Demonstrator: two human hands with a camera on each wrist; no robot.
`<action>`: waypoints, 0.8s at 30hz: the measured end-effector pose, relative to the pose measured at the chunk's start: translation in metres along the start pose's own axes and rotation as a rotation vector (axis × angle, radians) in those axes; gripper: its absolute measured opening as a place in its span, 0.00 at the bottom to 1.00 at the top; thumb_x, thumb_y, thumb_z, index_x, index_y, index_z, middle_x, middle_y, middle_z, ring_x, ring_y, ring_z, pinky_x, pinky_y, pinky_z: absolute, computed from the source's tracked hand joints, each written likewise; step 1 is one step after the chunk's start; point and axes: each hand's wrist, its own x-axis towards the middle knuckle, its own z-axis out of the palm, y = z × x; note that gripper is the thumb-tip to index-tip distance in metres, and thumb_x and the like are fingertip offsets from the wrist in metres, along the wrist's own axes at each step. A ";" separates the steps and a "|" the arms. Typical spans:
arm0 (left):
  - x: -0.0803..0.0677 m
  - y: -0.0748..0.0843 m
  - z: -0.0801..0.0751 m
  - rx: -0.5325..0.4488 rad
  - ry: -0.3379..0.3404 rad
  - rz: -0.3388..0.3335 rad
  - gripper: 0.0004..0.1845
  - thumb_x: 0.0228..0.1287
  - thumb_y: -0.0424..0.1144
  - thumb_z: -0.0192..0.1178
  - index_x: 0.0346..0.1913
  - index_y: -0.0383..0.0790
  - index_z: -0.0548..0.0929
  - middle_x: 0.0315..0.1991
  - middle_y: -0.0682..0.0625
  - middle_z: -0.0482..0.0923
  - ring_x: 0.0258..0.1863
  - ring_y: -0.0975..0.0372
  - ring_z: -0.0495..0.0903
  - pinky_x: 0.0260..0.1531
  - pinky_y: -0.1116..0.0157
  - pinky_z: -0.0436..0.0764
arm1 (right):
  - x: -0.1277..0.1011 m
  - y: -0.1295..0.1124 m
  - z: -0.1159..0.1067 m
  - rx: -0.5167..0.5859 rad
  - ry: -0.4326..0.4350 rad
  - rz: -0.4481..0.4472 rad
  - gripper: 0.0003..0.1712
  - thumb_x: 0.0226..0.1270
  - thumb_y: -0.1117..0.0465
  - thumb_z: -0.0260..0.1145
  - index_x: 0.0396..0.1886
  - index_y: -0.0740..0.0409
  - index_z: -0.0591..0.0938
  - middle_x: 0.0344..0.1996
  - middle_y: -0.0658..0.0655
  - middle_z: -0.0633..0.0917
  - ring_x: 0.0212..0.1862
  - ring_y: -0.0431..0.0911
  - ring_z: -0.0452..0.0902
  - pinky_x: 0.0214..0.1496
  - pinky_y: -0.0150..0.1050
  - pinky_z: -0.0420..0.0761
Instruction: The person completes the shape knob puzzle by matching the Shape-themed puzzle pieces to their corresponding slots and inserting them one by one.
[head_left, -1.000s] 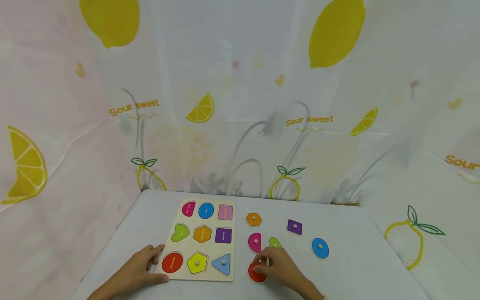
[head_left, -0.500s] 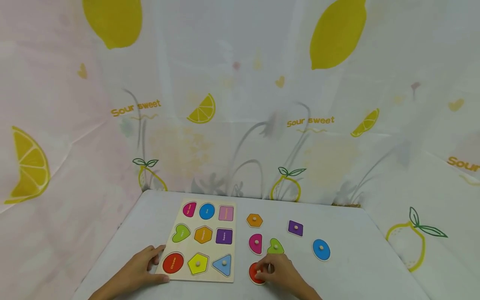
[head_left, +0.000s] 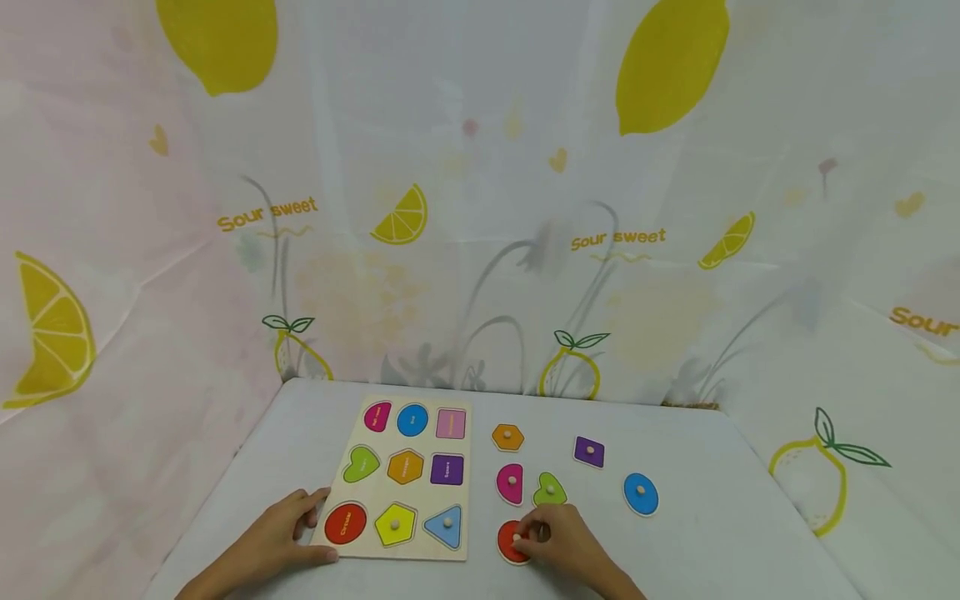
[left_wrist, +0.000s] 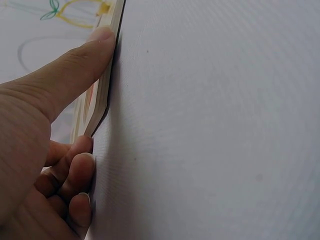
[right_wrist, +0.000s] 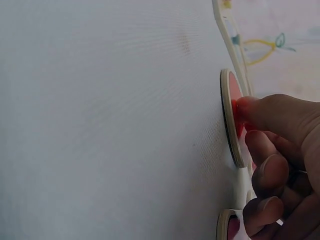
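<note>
A wooden shape-puzzle board (head_left: 375,492) lies on the left of the white table. My left hand (head_left: 273,533) holds its near left corner, thumb (left_wrist: 85,62) along the front edge and fingers at the left side. A yellow pentagon piece (head_left: 395,525) and a light-blue triangle piece (head_left: 445,528) sit in the board's near row. To the right of the board, my right hand (head_left: 562,542) pinches the knob of a red round puzzle piece (head_left: 507,535) between thumb and index finger. In the right wrist view, the red piece (right_wrist: 233,90) stays close against the tabletop.
Loose pieces lie right of the board: orange hexagon (head_left: 507,437), pink half circle (head_left: 508,483), green heart (head_left: 550,487), purple square (head_left: 588,451) and blue oval (head_left: 641,493). Another piece (right_wrist: 230,227) is partly hidden by the right hand. A lemon-print cloth (head_left: 450,275) backs the table.
My right hand has lowered slightly and drawn in on the red piece's knob, uncovering more of the green heart. The left hand and the board stay put.
</note>
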 end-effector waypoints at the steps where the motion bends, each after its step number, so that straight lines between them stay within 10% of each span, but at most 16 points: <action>1: 0.000 0.000 0.000 0.003 0.000 0.003 0.54 0.37 0.52 0.86 0.67 0.26 0.76 0.32 0.53 0.66 0.29 0.63 0.66 0.26 0.69 0.68 | 0.000 0.000 0.000 -0.002 -0.003 -0.004 0.05 0.62 0.58 0.78 0.31 0.51 0.89 0.20 0.41 0.77 0.26 0.35 0.71 0.27 0.29 0.73; 24: 0.002 -0.006 -0.001 0.007 -0.008 0.069 0.54 0.40 0.55 0.84 0.67 0.26 0.75 0.33 0.53 0.66 0.29 0.66 0.65 0.27 0.69 0.68 | 0.025 -0.016 0.011 -0.068 0.071 -0.165 0.05 0.65 0.54 0.76 0.32 0.48 0.89 0.21 0.37 0.76 0.26 0.32 0.69 0.28 0.28 0.72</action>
